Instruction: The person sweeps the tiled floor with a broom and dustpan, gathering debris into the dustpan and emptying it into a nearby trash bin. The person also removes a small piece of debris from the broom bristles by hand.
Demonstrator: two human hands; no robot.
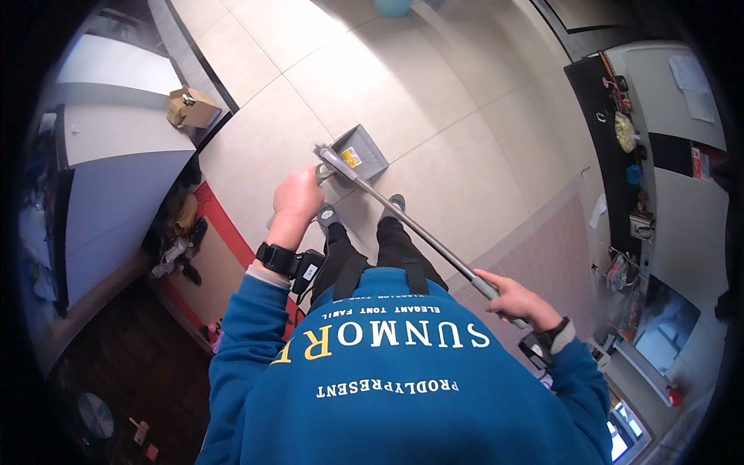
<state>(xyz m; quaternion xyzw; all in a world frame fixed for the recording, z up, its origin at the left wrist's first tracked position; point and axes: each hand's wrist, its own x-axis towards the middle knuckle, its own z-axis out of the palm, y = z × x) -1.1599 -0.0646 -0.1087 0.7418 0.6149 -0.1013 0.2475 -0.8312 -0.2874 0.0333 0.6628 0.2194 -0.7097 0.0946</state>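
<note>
My left hand [298,195] is closed around a grey handle that appears to belong to the dustpan [375,157]. That grey plastic dustpan bears a yellow-and-white label and is just ahead of my feet. My right hand [517,299] grips the upper end of a broom's metal handle [415,226]. From there the handle slants forward and left, ending in the grey broom head [337,160], which overlaps the pan's left side in view. Short grey bristles [319,150] stick out past my left hand. Whether the broom touches the pan, I cannot tell.
Pale tiles [430,99] cover the floor. A cardboard box [195,107] is at the left beside a cabinet [125,186], with shoes [180,244] near a red-edged mat [218,218]. On the right are a pinkish mat [523,261] and a cluttered dark shelf [593,104].
</note>
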